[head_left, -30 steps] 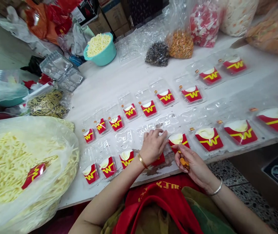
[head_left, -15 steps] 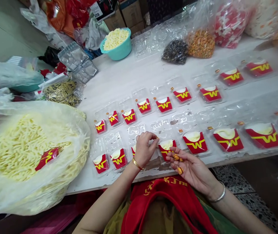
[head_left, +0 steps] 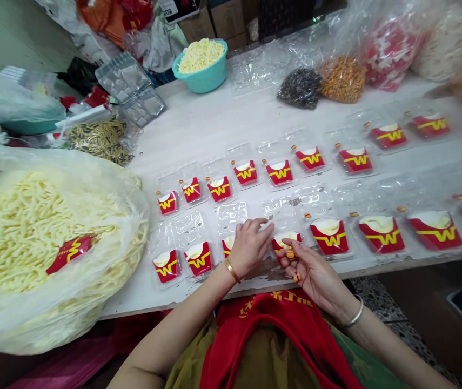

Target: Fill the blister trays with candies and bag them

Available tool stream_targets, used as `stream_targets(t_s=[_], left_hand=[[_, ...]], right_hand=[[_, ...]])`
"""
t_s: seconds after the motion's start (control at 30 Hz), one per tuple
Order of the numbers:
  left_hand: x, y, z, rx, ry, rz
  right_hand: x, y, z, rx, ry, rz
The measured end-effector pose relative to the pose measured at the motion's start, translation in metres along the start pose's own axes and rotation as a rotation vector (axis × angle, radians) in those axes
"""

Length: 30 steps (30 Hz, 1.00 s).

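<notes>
My left hand [head_left: 250, 247], a gold bangle at its wrist, hovers over the front row of clear plastic blister packs with its fingers apart. I see nothing held in it. Just right of it, a red fries box [head_left: 276, 247] with a yellow W lies in its pack, partly hidden by both hands. My right hand [head_left: 315, 275], palm up with fingers curled, holds several miniature toy burgers [head_left: 290, 254]. Another red fries box [head_left: 226, 244] is half covered by my left hand. To the right, a fries box [head_left: 328, 235] has a tiny burger [head_left: 307, 215] above it.
A second row of packs with fries boxes [head_left: 279, 173] lies behind. On the left stands a big plastic bag [head_left: 129, 259] of pale fries pieces. A turquoise basin [head_left: 202, 81] sits at the back, with bags of black pieces [head_left: 300, 88] and mini burgers [head_left: 343, 80] to its right.
My left hand has gone from a pinch to spread fingers and shifted slightly right. My right hand stays beside it with burgers in it. The view has shifted slightly.
</notes>
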<state>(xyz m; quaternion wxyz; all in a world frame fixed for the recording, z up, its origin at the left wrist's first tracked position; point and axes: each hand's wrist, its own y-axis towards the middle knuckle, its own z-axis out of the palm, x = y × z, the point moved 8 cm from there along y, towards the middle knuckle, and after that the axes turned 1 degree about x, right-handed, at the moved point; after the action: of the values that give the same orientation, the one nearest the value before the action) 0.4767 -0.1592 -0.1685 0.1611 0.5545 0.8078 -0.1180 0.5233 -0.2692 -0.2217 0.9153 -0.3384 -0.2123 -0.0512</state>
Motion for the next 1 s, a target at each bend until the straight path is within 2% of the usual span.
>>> stream_targets(t_s=[0.1,0.2,0.4,0.57,0.63,0.77,0.83,0.9,0.97,1.0], left_hand=[[-0.016,-0.017,-0.009,0.050,-0.314,0.068],[-0.017,-0.034,-0.014,0.052,-0.422,0.023],[0.004,-0.067,-0.026,-0.026,-0.538,-0.075],[0.025,-0.083,-0.033,-0.107,-0.571,-0.268],[0.032,-0.086,-0.034,-0.156,-0.687,-0.339],[0.046,-0.086,-0.021,-0.173,-1.112,-0.461],[0.062,-0.087,-0.017,-0.225,-1.203,-0.525],[0.087,-0.090,-0.022,-0.352,-1.156,-0.589],[0.111,-0.091,-0.032,-0.444,-0.967,-0.605],[0.118,-0.089,-0.037,-0.445,-0.825,-0.586]], right_hand=[[-0.009,0.001,0.010,0.032,0.009,-0.001],[-0.024,0.002,0.020,0.047,-0.025,0.015],[-0.053,0.006,0.043,0.116,-0.107,0.090],[-0.067,0.009,0.061,0.137,-0.180,0.099],[-0.067,0.009,0.069,0.152,-0.195,0.080],[-0.065,0.012,0.078,0.163,-0.236,0.068],[-0.062,0.015,0.077,0.124,-0.261,0.042],[-0.058,0.017,0.072,0.072,-0.283,0.014],[-0.057,0.018,0.068,0.040,-0.289,0.019],[-0.058,0.018,0.067,0.034,-0.282,0.034]])
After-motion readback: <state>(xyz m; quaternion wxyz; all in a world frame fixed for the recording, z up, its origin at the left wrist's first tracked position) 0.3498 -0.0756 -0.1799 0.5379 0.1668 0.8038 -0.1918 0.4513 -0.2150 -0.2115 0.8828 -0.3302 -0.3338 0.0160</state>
